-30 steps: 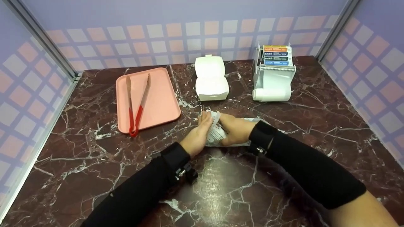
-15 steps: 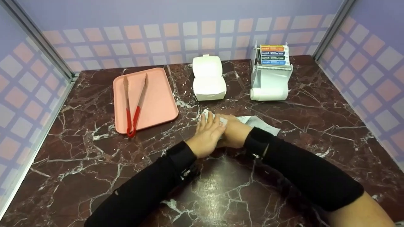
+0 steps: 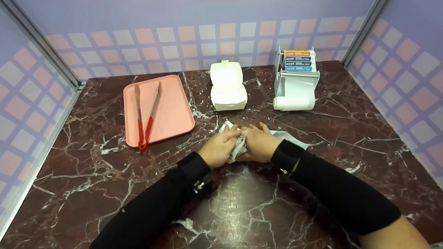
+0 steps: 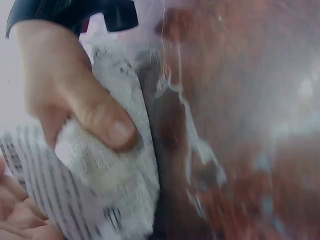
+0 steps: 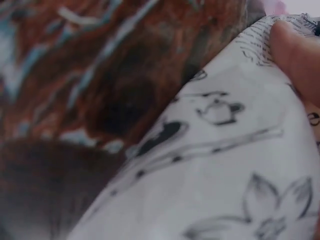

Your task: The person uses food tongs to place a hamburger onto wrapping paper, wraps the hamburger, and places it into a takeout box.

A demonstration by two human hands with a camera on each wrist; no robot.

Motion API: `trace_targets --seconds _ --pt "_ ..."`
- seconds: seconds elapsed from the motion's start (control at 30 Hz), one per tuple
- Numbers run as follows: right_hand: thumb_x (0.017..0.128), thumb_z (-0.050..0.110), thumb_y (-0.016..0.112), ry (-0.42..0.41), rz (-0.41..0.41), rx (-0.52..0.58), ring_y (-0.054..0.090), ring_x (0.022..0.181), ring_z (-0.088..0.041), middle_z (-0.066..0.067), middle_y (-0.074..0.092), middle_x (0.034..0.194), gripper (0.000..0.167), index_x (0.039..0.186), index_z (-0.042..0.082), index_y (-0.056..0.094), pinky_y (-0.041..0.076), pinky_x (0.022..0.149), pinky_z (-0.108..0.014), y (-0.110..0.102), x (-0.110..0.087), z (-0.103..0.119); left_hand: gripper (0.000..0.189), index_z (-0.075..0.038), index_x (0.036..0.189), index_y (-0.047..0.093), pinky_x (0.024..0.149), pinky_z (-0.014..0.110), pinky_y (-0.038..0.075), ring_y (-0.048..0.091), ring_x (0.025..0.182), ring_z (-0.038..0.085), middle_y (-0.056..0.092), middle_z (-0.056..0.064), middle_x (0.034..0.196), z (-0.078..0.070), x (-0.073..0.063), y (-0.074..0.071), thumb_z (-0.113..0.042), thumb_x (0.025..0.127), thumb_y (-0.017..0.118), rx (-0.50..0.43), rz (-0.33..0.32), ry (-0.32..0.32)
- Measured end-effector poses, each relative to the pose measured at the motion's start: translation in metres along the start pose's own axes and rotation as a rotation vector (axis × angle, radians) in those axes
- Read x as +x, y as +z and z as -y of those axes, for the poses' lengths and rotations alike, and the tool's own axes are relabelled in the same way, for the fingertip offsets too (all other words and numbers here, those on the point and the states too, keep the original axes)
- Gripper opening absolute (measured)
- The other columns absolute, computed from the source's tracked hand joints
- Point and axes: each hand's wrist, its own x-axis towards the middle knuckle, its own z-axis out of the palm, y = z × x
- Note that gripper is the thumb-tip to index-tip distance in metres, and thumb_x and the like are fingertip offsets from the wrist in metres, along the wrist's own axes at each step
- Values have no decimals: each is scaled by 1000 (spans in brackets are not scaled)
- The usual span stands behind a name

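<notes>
Both hands work on a bulky sheet of printed wrapping paper (image 3: 237, 149) close over the dark marble tabletop. The right hand (image 3: 261, 142) grips the paper from the right; in the left wrist view its thumb (image 4: 107, 122) presses down on the bunched wrap. From the left, the left hand (image 3: 217, 148) holds the paper's other end with bent fingers, partly seen at the lower left of the left wrist view. A loose flap (image 3: 289, 138) trails out behind the right hand. Black drawings and lettering show on the paper (image 5: 225, 160) in the right wrist view. Whatever is inside is hidden.
A pink tray (image 3: 173, 103) on the left carries red-handled tongs (image 3: 147, 124). An opened white takeaway box (image 3: 228, 90) stands behind the hands. At the back right is a metal dispenser (image 3: 297, 76) with a white roll (image 3: 294, 103) and several coloured labels. Tiled-pattern walls enclose the tabletop.
The left hand lay flat across the paper half a second ago; now it has drawn back left with its fingers bent. The right hand has come over the top of the bundle.
</notes>
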Motion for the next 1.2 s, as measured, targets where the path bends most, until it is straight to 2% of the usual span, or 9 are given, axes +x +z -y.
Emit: trace_targets --seconds 0.07,0.13,0.27,0.4,0.5,0.67,0.83,0.97,1.2 --pt "90 54 78 4 -1 3 35 152 -52 -18 39 167 95 162 9 38 13 127 -72 0 0 0 46 -6 152 53 134 46 14 21 162 34 28 13 172 4 1 -3 -16 107 51 54 -34 6" --pt "89 52 79 14 -5 10 37 152 -52 -19 44 163 94 159 4 39 14 128 -71 1 1 1 51 -6 154 51 133 47 17 22 162 35 22 15 174 7 2 -7 -17 105 57 178 -21 9" --pt "89 44 81 32 9 26 35 154 -48 -19 45 162 94 158 -1 35 13 129 -70 3 6 2 71 -16 165 34 132 58 13 1 164 41 -2 21 176 13 1 -11 -34 103 64 339 50 -23" --pt "89 41 81 31 23 38 31 157 -46 -19 39 166 98 161 -2 29 11 129 -69 5 8 4 83 -24 169 22 130 66 6 -16 162 41 -12 20 176 19 1 -13 -46 101 65 336 116 -40" --pt "91 45 79 18 20 28 30 157 -47 -21 35 168 102 162 -4 26 12 128 -70 5 7 5 92 -21 170 15 130 66 2 -19 161 42 -13 19 176 19 2 -13 -53 100 64 359 146 -29" --pt "91 49 78 -9 2 21 32 156 -48 -24 34 168 105 162 -6 23 16 127 -72 5 6 7 101 -9 170 11 132 62 0 -14 160 49 -8 22 175 15 3 -11 -60 99 63 460 138 9" --pt "89 52 78 -5 8 63 29 156 -50 -27 32 168 111 162 -7 20 15 128 -70 5 6 6 94 -2 168 4 133 58 0 -12 161 47 -6 20 175 13 2 -9 -57 106 49 482 118 16" --pt "90 49 77 -10 20 88 26 157 -51 -31 27 168 112 163 -9 15 12 129 -69 5 6 5 90 0 167 3 133 57 0 -11 162 45 -3 21 176 12 2 -7 -55 108 44 479 111 15" --pt "88 52 79 -27 8 110 29 155 -52 -37 30 164 117 161 -11 14 15 129 -68 3 6 2 96 -1 168 9 133 59 4 -4 163 46 8 21 176 9 5 -4 -61 104 50 533 105 9"
